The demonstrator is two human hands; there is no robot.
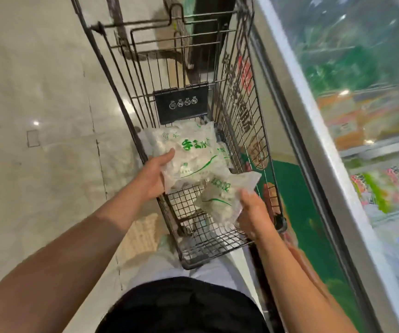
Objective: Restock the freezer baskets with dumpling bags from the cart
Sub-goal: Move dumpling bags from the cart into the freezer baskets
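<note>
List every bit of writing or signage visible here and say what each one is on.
Nothing can be quoted with confidence.
Dumpling bag held by the left hand: large green Chinese characters, too blurred to read.
Second bag in the right hand: green print, blurred.
Black plate on the cart: four round prohibition icons with tiny captions, too small.
Freezer side: large dark and red characters behind the wire, unreadable.

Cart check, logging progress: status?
Left hand grips large white green-printed dumpling bag. Right hand grips smaller bag. Glass freezer lid shut.
</note>
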